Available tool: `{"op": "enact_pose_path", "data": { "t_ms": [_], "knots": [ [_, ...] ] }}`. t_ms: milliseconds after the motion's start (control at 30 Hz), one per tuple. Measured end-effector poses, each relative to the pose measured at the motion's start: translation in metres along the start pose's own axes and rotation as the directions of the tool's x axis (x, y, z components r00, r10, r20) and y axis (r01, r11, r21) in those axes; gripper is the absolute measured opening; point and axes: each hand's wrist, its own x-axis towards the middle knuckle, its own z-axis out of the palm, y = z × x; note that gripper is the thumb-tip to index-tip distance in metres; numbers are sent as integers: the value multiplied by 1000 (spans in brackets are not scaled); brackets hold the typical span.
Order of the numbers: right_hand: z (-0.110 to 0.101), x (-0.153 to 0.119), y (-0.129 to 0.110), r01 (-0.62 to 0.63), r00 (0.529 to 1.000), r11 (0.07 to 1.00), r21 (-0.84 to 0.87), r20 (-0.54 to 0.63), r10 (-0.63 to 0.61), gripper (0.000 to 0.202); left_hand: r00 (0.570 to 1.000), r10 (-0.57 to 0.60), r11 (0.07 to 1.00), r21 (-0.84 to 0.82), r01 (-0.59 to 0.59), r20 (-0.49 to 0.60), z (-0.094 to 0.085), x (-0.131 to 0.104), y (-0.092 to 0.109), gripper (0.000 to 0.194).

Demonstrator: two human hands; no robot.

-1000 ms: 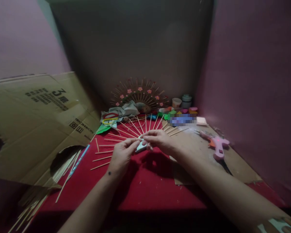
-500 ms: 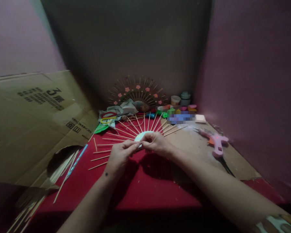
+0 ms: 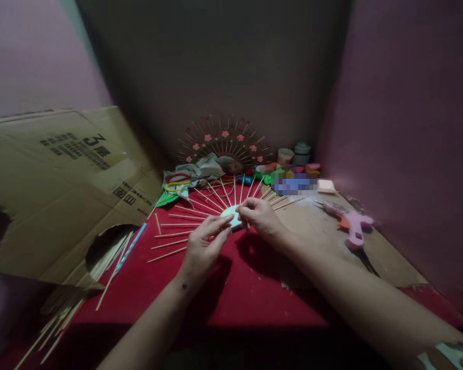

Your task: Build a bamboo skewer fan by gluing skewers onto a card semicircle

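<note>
Thin wooden sticks (image 3: 216, 195) fan out from a pale half-round piece (image 3: 228, 211) on the red tablecloth (image 3: 254, 303). At the left of that piece is my left hand (image 3: 206, 239), thumb and forefinger apart, its fingertips near the piece's lower edge. My right hand (image 3: 260, 218) is over the piece's right side with its fingers pinched together; whatever lies between them is too small to make out. Both hands cover the inner ends of some sticks.
A pink glue gun (image 3: 355, 228) lies on cardboard (image 3: 312, 241) at the right. Scissors (image 3: 178, 182), cloth, and clay packs line the back, before a flowered stick fan (image 3: 226, 144). At left, a cardboard box (image 3: 61, 205) stands near loose sticks (image 3: 110, 257).
My hands have moved apart from each other; the left thumb and forefinger have opened. The whole view has shifted slightly, so the scene sits further right.
</note>
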Motion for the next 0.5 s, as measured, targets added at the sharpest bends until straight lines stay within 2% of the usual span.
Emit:
{"op": "enact_pose_path", "data": {
  "t_ms": [100,200,367,500],
  "knots": [
    [-2,0,-4,-76,989,986,147,139,56,20,988,155,971,185,-149,-16,-3,0,-6,34],
    [-3,-1,-5,-145,962,956,256,264,75,26,957,290,888,366,-278,23,-5,-1,-12,40],
    [-9,-2,-7,-176,946,932,317,315,71,23,910,400,728,566,-386,106,-6,-3,-14,46],
    [-12,0,-8,-204,933,919,337,352,78,26,892,434,683,601,-415,123,-7,-3,-14,50]
  ]
}}
